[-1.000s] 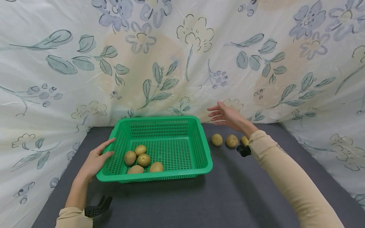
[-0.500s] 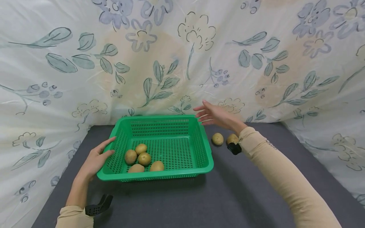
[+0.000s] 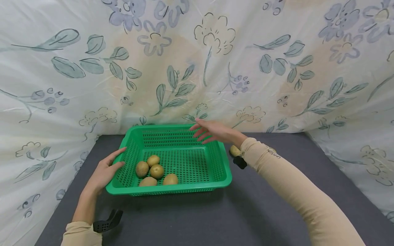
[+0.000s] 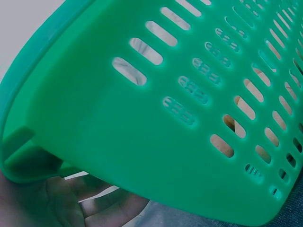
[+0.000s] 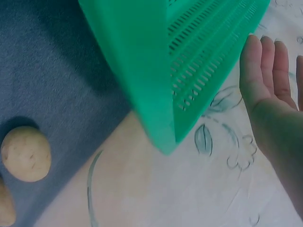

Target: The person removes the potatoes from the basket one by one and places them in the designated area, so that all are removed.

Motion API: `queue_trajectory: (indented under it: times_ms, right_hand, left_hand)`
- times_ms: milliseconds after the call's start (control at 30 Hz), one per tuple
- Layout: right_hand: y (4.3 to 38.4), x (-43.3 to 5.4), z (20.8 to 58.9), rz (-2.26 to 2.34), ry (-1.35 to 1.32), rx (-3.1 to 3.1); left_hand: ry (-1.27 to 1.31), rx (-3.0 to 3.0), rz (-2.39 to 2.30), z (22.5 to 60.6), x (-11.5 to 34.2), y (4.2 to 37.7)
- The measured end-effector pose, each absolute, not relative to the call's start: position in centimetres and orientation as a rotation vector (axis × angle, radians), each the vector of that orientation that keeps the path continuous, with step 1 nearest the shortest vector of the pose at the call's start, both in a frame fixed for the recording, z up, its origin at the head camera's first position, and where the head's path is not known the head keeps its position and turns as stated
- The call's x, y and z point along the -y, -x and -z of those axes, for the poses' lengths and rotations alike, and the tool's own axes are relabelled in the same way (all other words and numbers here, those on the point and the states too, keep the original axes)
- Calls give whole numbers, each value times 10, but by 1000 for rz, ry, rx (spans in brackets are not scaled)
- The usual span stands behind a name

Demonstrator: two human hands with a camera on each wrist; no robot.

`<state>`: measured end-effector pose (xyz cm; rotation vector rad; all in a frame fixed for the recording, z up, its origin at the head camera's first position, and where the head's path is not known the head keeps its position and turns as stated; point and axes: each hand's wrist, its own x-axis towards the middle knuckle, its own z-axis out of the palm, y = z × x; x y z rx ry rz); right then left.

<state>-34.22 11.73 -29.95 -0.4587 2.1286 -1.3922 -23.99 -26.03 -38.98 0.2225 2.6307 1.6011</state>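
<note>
A green plastic basket (image 3: 191, 188) with slotted walls stands on the dark tabletop. Several potatoes (image 3: 157, 171) lie inside it, at the left front. My left hand (image 3: 103, 174) holds the basket's left rim, its thumb and a finger over the edge; the left wrist view shows other fingers (image 4: 118, 208) along the outside of the basket (image 4: 94, 118). Over the back right corner hangs my right hand (image 3: 212, 131), fingers extended and slightly spread, nothing in its grasp. In the right wrist view this hand (image 5: 272, 85) is beside the basket's rim (image 5: 142, 90).
Right of the basket, a potato (image 3: 234, 151) sits on the table (image 3: 184, 218), partly covered by the right wrist's black device (image 3: 240, 162). In the right wrist view, two potatoes show, one whole (image 5: 26, 153). A floral cloth (image 3: 172, 68) hangs behind and at both sides.
My right hand has moved left, from above the potatoes beside the basket to over its back right corner. The left hand stays on the left rim, and the basket has stayed put.
</note>
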Motion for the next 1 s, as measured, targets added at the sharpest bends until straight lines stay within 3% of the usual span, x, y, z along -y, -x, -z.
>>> queue_trajectory:
  times_ms: [1000]
  right_hand:
    - [345, -60, 314, 1184, 593, -2006]
  left_hand:
    - [-219, -2629, -1614, 388, 262, 241]
